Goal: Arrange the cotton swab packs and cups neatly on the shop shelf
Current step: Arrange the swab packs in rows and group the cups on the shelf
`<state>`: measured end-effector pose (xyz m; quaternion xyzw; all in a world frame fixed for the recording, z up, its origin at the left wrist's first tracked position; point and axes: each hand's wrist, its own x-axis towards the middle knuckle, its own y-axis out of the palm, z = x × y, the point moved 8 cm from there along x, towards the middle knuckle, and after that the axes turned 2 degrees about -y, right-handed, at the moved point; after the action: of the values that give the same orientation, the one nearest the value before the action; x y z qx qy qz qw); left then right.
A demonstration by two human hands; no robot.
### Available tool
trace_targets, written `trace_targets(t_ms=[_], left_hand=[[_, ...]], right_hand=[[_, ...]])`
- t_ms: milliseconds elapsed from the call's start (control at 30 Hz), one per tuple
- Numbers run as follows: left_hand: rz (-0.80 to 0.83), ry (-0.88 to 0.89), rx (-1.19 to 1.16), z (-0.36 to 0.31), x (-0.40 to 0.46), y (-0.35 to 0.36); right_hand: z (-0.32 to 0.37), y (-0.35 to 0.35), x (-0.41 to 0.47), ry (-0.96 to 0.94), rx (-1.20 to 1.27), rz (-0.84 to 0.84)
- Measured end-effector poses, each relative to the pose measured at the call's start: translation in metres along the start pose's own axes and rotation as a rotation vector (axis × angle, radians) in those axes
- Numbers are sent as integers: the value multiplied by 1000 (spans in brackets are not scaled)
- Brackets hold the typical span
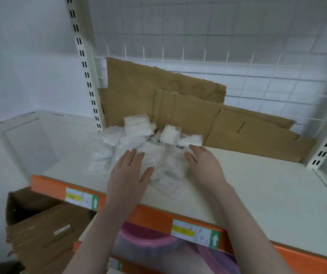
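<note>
A loose heap of clear-wrapped cotton swab packs (158,155) lies at the left of the cream shelf (257,186). Two packs at the back, one (138,126) and another (170,135), stand tilted against cardboard. A flat pack (167,185) lies nearest the shelf's front edge. My left hand (128,175) rests flat, fingers straight, on the heap's left side. My right hand (206,164) lies flat with straight fingers against its right side. Neither hand grips anything. No cups are in view.
Torn brown cardboard sheets (188,107) lean against the white wire grid back (237,56). The shelf has an orange front strip (154,216) with price labels. A cardboard box (40,230) sits lower left. Pink plastic items (148,240) lie on the shelf below. White slotted uprights (83,62) flank the bay.
</note>
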<state>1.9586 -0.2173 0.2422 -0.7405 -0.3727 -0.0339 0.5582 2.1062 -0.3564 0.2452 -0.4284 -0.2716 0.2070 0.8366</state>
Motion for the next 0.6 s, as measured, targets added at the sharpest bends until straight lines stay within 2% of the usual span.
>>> trace_targets(t_ms=[100,433,600], left_hand=[[44,79,-18,-2,7,5],[338,200,-87,9,28,29],[323,274,-106,12,40,28]], right_hand=[[-2,7,2,21,15,6],[-9,11,-5,47,74,-43],[-19,5,-6,132,96,-111]])
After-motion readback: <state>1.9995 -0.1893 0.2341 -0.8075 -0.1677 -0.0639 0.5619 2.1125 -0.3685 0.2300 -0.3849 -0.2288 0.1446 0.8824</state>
